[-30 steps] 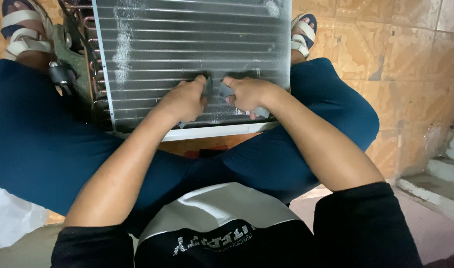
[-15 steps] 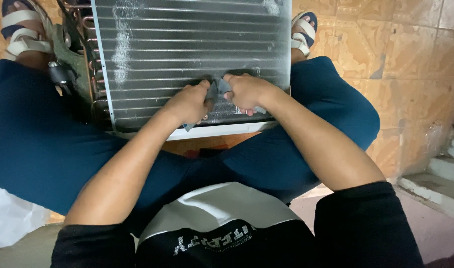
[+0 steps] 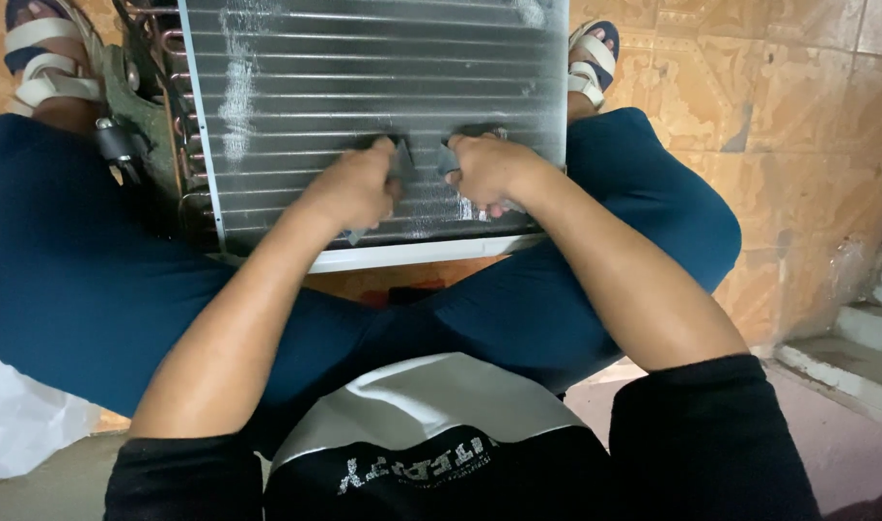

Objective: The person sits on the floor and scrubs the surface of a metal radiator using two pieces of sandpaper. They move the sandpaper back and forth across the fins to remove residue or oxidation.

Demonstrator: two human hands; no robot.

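Note:
A metal finned coil panel (image 3: 364, 87) stands between my legs, its fins running in horizontal rows with white smears. My left hand (image 3: 349, 188) is closed on a small dark grey tool (image 3: 400, 159) pressed against the lower fins. My right hand (image 3: 489, 169) grips a similar dark piece (image 3: 448, 159) right beside it, also on the fins. The two hands sit a few centimetres apart near the panel's white bottom edge (image 3: 412, 254). What the grey pieces are exactly is hidden by my fingers.
Copper tube bends and a green bracket (image 3: 151, 106) line the panel's left side. My sandalled feet (image 3: 591, 58) flank the panel on an orange tiled floor (image 3: 779, 106). A white bag (image 3: 21, 425) lies at lower left; a step (image 3: 846, 357) rises at right.
My hands were pressed together half a second ago; they have now drawn slightly apart on the fins. The panel has not moved.

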